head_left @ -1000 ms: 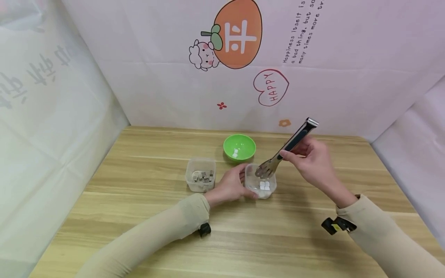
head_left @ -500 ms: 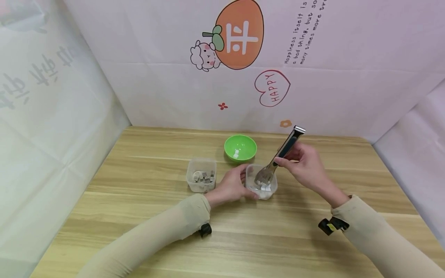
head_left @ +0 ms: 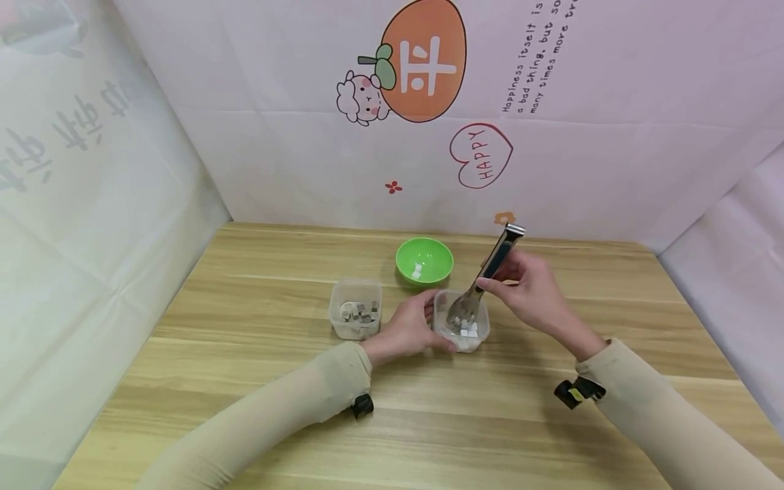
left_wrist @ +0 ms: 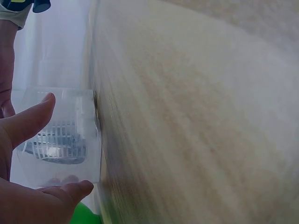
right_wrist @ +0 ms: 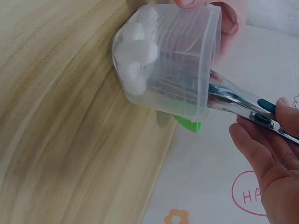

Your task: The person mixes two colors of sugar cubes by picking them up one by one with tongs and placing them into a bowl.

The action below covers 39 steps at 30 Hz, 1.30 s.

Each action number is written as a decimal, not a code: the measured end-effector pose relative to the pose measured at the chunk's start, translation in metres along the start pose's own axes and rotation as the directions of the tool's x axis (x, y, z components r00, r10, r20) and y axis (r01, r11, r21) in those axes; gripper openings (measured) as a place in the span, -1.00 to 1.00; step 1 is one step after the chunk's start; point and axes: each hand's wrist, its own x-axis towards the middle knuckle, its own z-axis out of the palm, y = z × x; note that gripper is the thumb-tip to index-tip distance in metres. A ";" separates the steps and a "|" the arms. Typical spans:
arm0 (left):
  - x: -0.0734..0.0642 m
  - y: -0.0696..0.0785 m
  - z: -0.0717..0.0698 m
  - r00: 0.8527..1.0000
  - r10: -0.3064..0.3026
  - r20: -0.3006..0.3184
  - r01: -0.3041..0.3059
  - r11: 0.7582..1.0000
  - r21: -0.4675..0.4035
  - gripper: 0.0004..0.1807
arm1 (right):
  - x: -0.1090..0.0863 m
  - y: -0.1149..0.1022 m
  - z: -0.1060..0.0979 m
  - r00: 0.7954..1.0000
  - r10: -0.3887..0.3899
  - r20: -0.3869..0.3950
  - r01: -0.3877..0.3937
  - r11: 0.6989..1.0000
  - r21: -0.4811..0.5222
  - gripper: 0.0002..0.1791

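My left hand (head_left: 409,328) grips the side of a clear plastic container (right_wrist: 187,51), its thumb and fingers on opposite sides. White lumps (right_wrist: 135,51) lie at the bottom, cube-like in the head view and rounder in the right wrist view. My right hand (head_left: 537,292) holds metal tongs (head_left: 495,264) with dark grip pads between thumb and fingers. The tongs slant down into the container, their slotted ends among the white pieces. Whether the ends pinch a piece cannot be made out. Behind the container stands a green bowl (head_left: 439,261) with a few white pieces inside.
Left of my left hand stands a second clear container (head_left: 339,298) with several silvery metal cubes (head_left: 361,315). All of it rests on a wood-grain table (head_left: 429,422). A printed white sheet (head_left: 275,163) hangs behind the table's far edge.
My right hand has lowered the tongs into the container and shifted slightly left, their handle end tilting leftward. The left hand keeps its hold on the container.
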 end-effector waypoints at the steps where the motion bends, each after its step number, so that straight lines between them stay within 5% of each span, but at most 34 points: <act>1: 0.000 0.000 0.000 1.000 0.001 0.000 -0.001 1.000 0.001 0.25 | 0.000 0.001 0.001 1.000 -0.002 0.000 0.002 1.000 -0.002 -0.76; 14: 0.001 0.001 0.000 1.000 0.026 0.017 -0.026 1.000 -0.004 0.22 | -0.003 0.004 0.012 0.990 0.030 -0.140 -0.027 0.999 0.024 -0.81; 39: 0.002 -0.002 0.001 1.000 0.004 -0.008 -0.004 1.000 -0.009 0.22 | -0.007 0.006 0.008 0.980 0.092 -0.176 -0.080 0.994 0.074 -0.80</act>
